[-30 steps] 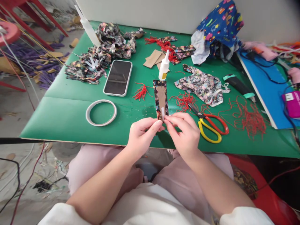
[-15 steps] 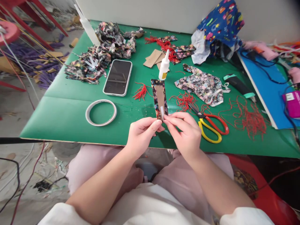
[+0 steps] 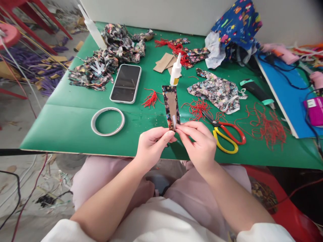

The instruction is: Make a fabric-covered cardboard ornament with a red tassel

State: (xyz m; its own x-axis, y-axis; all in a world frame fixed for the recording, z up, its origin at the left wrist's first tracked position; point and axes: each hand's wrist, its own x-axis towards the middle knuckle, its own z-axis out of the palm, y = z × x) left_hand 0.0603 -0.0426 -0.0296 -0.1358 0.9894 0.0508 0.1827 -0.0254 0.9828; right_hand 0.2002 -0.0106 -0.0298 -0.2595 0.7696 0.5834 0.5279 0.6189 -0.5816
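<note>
Between my hands a narrow piece of cardboard (image 3: 172, 102), edged with dark floral fabric, is held up over the near part of the table. My left hand (image 3: 154, 143) pinches its lower end from the left. From the right, my right hand (image 3: 198, 139) grips the same end between thumb and fingers. A small white strip (image 3: 174, 121) lies on the cardboard by my right fingertips. Just beyond its top stands a white glue bottle (image 3: 176, 72). Scissors (image 3: 224, 131) with red and yellow handles lie right of my right hand, near red threads (image 3: 198, 109).
On the green table (image 3: 63, 124) lie a phone (image 3: 126, 84), a roll of white tape (image 3: 94, 124), floral fabric scraps (image 3: 118, 50), cardboard pieces (image 3: 164, 63) and a cutter (image 3: 256, 91). A taller white bottle (image 3: 94, 32) leans at the back left. A blue board (image 3: 280, 101) is at the right.
Almost nothing differs. The view has shifted very slightly; both hands keep the same hold on the fabric-edged cardboard.
</note>
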